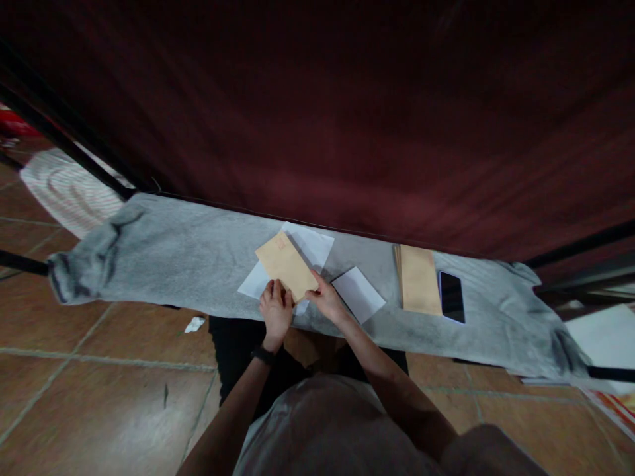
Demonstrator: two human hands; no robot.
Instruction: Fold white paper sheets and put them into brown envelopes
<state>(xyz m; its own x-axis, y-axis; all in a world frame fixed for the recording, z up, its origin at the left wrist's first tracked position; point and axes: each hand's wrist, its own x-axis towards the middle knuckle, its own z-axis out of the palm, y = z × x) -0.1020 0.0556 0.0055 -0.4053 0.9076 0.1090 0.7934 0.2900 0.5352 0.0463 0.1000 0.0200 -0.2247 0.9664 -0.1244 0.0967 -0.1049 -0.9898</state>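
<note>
A tan paper envelope point(288, 264) with a small reddish print near its upper end lies slanted over some white sheets of paper point(311, 243). My left hand point(276, 309) is at its lower left edge, with the fingers bent over the paper. At the lower right corner, my right hand point(326, 297) pinches the envelope between thumb and fingers. Just right of that hand lies a folded white paper point(359, 294), apart from the envelope.
A stack of tan envelopes point(421, 281) lies further right, with a dark-screened phone point(452, 297) beside it. Grey cloth point(188, 258) covers the narrow surface. A dark red curtain point(327, 132) hangs behind it. Black bars point(588, 241) stand at both ends.
</note>
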